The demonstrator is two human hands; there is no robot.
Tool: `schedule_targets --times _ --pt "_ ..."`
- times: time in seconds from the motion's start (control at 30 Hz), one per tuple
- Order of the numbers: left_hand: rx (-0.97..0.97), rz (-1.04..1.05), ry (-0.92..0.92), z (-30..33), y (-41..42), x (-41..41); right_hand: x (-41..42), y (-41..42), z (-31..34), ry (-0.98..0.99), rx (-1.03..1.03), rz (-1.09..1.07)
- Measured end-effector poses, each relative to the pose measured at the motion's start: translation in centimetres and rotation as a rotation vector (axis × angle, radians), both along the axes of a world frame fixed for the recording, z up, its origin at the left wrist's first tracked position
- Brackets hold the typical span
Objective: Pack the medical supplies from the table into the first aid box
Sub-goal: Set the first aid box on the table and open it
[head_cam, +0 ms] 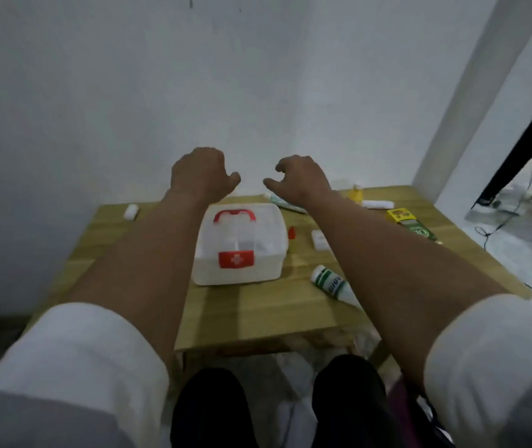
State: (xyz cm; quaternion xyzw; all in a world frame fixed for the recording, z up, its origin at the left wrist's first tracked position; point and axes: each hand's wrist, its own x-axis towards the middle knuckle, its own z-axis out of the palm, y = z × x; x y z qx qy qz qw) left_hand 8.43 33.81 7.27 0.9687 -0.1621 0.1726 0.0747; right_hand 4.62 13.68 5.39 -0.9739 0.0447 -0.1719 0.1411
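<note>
Hovering side by side with nothing in either, the left hand [201,176] and right hand [301,177] are raised beyond the far edge of the first aid box [240,244]; fingers are loosely curled, thumbs pointing toward each other.

The box sits below and nearer the body than both hands, roughly midway between them, neither hand clearly closer. It is white and translucent, lid closed, red handle [234,216] across the top and a red latch with a white cross [236,259] on the near face. Its long axis runs left to right.

Judgement: opening the lid comes first, and both hands must drop and draw back.

Supplies lie on the table [258,315]: a green-and-white tube [330,282] under the right forearm, a yellow-green carton [411,223] further right, and a white roll [131,211] left of the left forearm.
</note>
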Motion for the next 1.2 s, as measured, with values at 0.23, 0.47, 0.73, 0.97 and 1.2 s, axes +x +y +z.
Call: schedule_targets --times 0.23,0.47,0.73,0.97,1.2 --pt "-0.252 0.029 0.079 -0.7 5.0 -9.3 -8.1 3.7 -2.6 -0.060 0.061 0.109" --pt "-0.462 -0.061 0.331 -6.6 7.8 -11.7 -10.6 5.1 -6.8 0.055 -0.147 0.258" --pt "-0.560 -0.087 0.185 -12.9 7.6 -11.3 -8.2 4.3 -12.2 -0.182 -0.307 0.286" --pt "-0.543 -0.126 0.128 -15.3 7.9 -9.9 -7.6 3.0 -13.1 -0.379 -0.236 0.433" --pt "-0.654 -0.057 0.058 -15.6 6.8 -10.5 -6.4 2.7 -12.0 -0.529 -0.135 0.510"
